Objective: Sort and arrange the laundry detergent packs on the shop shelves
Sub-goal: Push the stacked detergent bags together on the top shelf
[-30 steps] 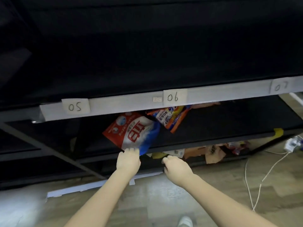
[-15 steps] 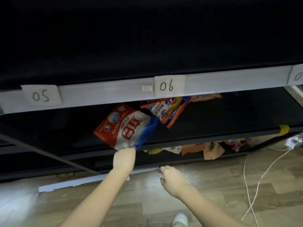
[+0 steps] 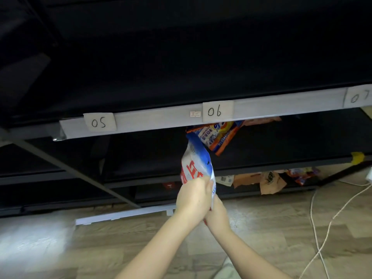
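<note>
Two hands on one pack: left hand [image 3: 192,198] and right hand [image 3: 218,214] both have their fingers curled round the bottom end of the red, white and blue soft plastic detergent pouch [image 3: 196,164], clamped tight together. The pouch hangs edge-on in front of the dark lower shelf [image 3: 281,146], its upper corner up against the orange and blue detergent pouch [image 3: 216,136] that lies on that shelf under the label strip.

Risks as I read them:
- Grip is only on the pouch's end, so the floppy body can swing or fold; it may slide out if the film is slick.
- Top corner looks to be touching or overlapping the orange pouch. Pulling out could drag that one off the shelf edge.
- White cable [image 3: 320,234] trails across the wood-pattern floor [image 3: 80,248] to the right, a trip hazard if the person steps that way.
- More crumpled packs and brown paper scraps [image 3: 269,182] sit on the bottom level, easy to snag.

Writing:
- White label strip [image 3: 161,120] on the shelf edge carries handwritten paper tags "05" [image 3: 99,122], "06" [image 3: 217,111] and "07" [image 3: 357,97], the last cut by the frame edge.
- Held pouch shows large red characters, partly hidden, not readable.
- Orange pouch has a white panel with blue Chinese characters, too small to read; brand unclear.
</note>
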